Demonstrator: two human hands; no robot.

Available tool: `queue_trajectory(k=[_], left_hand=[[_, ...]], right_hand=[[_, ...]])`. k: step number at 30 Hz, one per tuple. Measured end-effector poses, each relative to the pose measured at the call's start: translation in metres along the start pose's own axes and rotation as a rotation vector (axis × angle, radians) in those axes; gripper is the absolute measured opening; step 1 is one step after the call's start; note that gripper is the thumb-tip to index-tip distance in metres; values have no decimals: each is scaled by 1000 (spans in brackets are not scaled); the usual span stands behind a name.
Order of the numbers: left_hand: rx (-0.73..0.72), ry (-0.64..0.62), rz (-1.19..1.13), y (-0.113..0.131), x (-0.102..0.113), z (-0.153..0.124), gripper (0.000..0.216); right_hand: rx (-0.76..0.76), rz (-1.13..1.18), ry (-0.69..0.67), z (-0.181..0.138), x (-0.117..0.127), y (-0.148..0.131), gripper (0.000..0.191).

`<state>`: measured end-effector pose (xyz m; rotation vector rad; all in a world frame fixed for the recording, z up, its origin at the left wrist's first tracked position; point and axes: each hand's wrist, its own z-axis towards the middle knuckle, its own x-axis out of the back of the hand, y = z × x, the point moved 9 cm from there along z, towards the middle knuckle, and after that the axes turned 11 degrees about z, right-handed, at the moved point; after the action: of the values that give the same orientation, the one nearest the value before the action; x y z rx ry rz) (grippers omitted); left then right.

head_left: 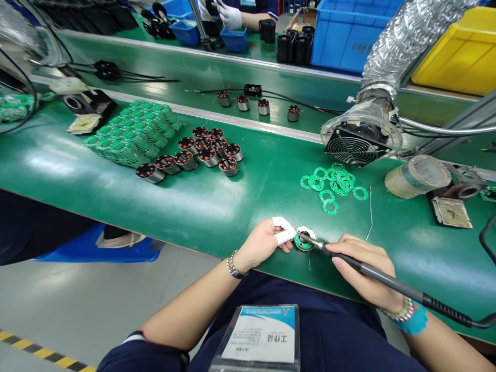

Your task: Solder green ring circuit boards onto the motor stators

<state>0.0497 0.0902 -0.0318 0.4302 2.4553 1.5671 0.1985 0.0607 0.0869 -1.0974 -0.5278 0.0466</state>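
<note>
A motor stator with a green ring-shaped circuit board on top stands on the bench near its front edge. My left hand, with white covers on thumb and forefinger, pinches at the stator's left rim; the exact contact is partly hidden by the fingertips. A soldering iron is wrapped in the fingers of my right hand. Its metal tip reaches over the board from the right; I cannot tell whether it touches. Thin wire ends stick out below the stator.
Several stators and stacked green boards are at the left. Loose ring boards lie ahead, beside a bent wire. A fan with a duct, a tub and a sponge stand occupy the right. Across, a co-worker's gloved hand shows.
</note>
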Motion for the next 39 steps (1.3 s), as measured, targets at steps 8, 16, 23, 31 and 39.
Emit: queue_trajectory(k=[8,16,23,31,39], left_hand=[[-4,4,5,0,0,-1,15],[-27,13,-7,-2,1,-3,19],[-382,189,593,23,-2,-37,14],[-296,160,562,19,-10,-32,12],[-125,104,-27,0,2,-29,28]], right_hand=[[45,-74,-74,12,-6,13,20],[1,-60,-379,24,-46,43,42],[-8,-100,-267,15,-39,39,38],[24,-163,-182,3,-40,37,34],[52,-106,-179,4,-42,35,34]])
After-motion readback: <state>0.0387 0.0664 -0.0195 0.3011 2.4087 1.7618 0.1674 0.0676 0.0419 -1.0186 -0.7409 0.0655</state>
